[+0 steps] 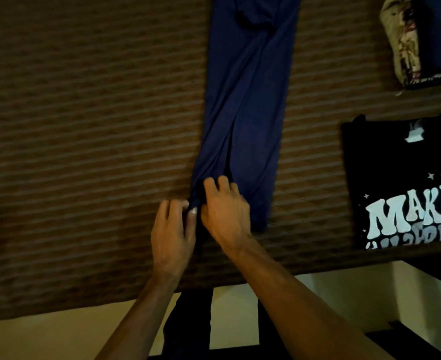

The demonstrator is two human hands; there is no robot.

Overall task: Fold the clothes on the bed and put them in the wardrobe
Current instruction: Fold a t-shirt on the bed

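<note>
A long navy blue garment (245, 100), folded into a narrow strip, lies lengthwise on the brown striped bed cover (84, 126). Its near end reaches almost to the bed's front edge. My left hand (171, 235) pinches the left corner of that near end, thumb against curled fingers. My right hand (224, 209) lies right beside it with its fingers curled into the cloth at the same end. The far end of the garment runs out of the top of the frame. No wardrobe is in view.
A folded black T-shirt with white lettering (404, 183) lies on the bed at the right. A patterned beige garment and a dark blue one (406, 40) are stacked at the top right. Pale floor (235, 313) and my dark trouser legs show below the bed edge.
</note>
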